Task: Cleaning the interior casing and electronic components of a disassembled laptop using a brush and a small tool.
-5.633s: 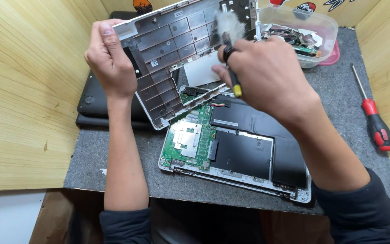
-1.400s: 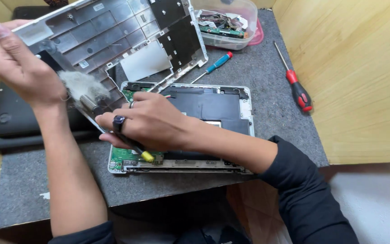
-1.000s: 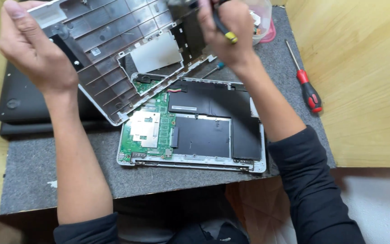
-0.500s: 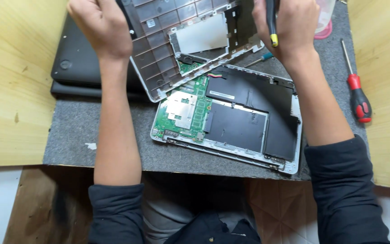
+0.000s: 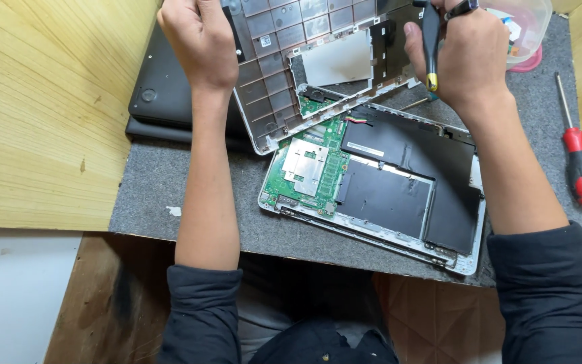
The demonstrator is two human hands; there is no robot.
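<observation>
An opened laptop base [image 5: 372,195] lies on the grey mat, showing a green circuit board [image 5: 308,165] and a black battery pack [image 5: 405,182]. My left hand [image 5: 200,40] grips the left side of the silver keyboard cover [image 5: 311,61], which is tilted up above the base's far edge. My right hand [image 5: 466,54] is closed around a black brush handle with a yellow end [image 5: 431,47], held upright over the cover's right part. The brush's bristles are out of frame.
A red and black screwdriver [image 5: 577,158] lies on the grey mat [image 5: 170,182] at the right. A black closed laptop [image 5: 163,94] sits at the left under the cover. A clear plastic tub [image 5: 523,27] stands at the back right. Wooden walls flank both sides.
The brush moved from the cover's left side across to its right side in my right hand. My left hand has kept holding the cover tilted up.
</observation>
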